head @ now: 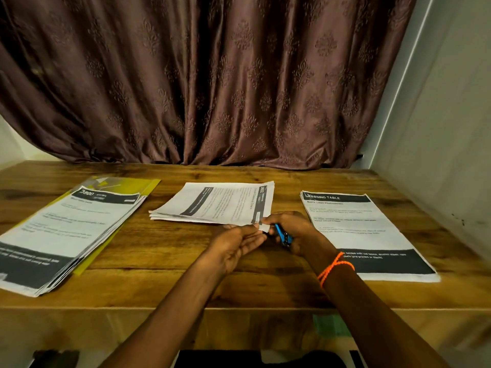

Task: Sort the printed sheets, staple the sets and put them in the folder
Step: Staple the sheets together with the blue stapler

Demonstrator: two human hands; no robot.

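Spreading across the lower half of the view, the wooden surface [164, 264] carries three lots of printed sheets. At about 9 o'clock a thick left stack [63, 235] lies slantwise on a yellow folder [138, 187], whose far corner and near edge stick out from under it. At 12 o'clock the middle stack [220, 203] lies turned sideways, its sheets fanned a little at the left end. At 3 o'clock a right stack [364, 229], headed "DRESSING TABLE", lies flat with a dark band across its near end.

Both hands meet at the near right corner of the middle stack. The left hand [239, 245] is palm-up with fingers nearly straight, their tips touching that corner from below. The right hand [295, 232] is curled round a small blue stapler [283, 236] set against the same corner; whether the stapler's mouth has the paper in it I cannot tell. An orange thread band [335, 269] circles the right wrist.

Behind the surface, from 10 to 1 o'clock, a brown patterned curtain [212, 88] hangs in folds down to the far edge. A pale wall [446, 128] closes the room at 2 o'clock, meeting the surface along its right side. A green patch [330, 325] shows on the front edge near 5 o'clock.
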